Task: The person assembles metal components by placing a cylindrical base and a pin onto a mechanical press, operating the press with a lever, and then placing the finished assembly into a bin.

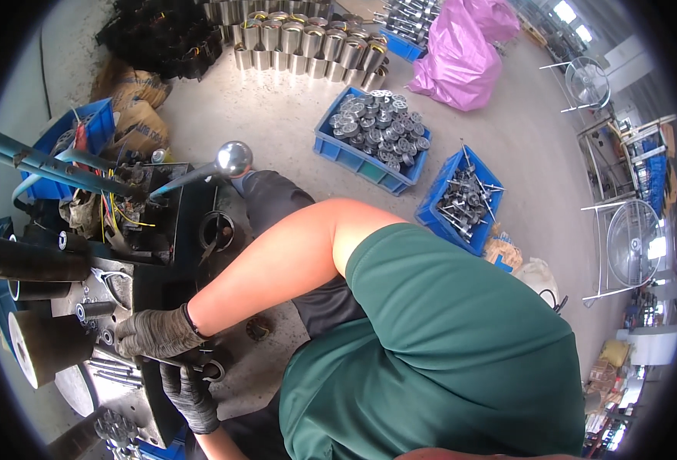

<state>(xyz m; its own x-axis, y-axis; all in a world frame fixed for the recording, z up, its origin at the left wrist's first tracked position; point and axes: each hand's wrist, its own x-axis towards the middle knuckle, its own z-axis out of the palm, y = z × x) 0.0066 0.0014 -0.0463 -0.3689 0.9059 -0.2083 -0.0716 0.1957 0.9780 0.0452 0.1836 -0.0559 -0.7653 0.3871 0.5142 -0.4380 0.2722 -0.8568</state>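
Observation:
My right hand (pixel 158 333), in a dark grey knit glove, reaches across to the metal work plate (pixel 143 406) on the left. Its fingers are bent and close together; what they grip, if anything, is hidden. Beside the fingertips lies a small bearing (pixel 108 336), and a short cylinder with a bearing at its end (pixel 95 310) lies just beyond. Lower down, my left hand (pixel 190 399), also gloved, is closed at the plate's near edge, its contents hidden. A dark open ring (pixel 213 371) sits next to it. Several thin dark rods (pixel 116 373) lie on the plate.
A lever with a shiny ball knob (pixel 234 159) projects from the machine above my right forearm. A large dark cylinder (pixel 47 346) stands at the far left. Blue crates of metal parts (pixel 361 169) and shafts (pixel 432 208), metal cylinders (pixel 292 38) and a pink sack (pixel 461 65) are on the floor.

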